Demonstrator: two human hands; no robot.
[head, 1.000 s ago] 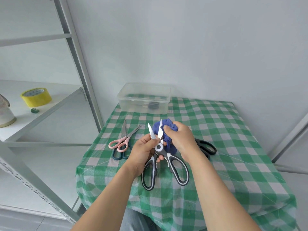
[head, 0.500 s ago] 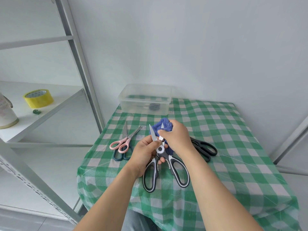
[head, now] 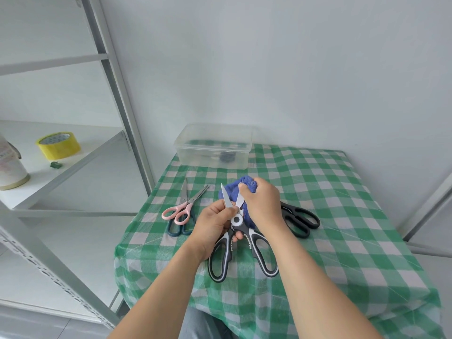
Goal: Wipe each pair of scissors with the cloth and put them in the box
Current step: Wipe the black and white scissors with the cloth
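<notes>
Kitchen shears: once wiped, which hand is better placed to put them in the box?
Left, probably. The left hand grips the kitchen shears near the pivot, while the right hand is busy pinching the blue cloth. The clear box sits ahead.

both forearms extended; left hand (head: 213, 225) and right hand (head: 264, 204) close together, fingers (head: 244, 192) curled tight.

Four scissor pairs being counted: black-and-white pair (head: 241, 243), pink pair (head: 179, 212), dark blue pair (head: 171, 232), black pair (head: 299, 220). One blue cloth (head: 247, 185), one clear box (head: 214, 149), one yellow tape roll (head: 58, 145) being counted.
</notes>
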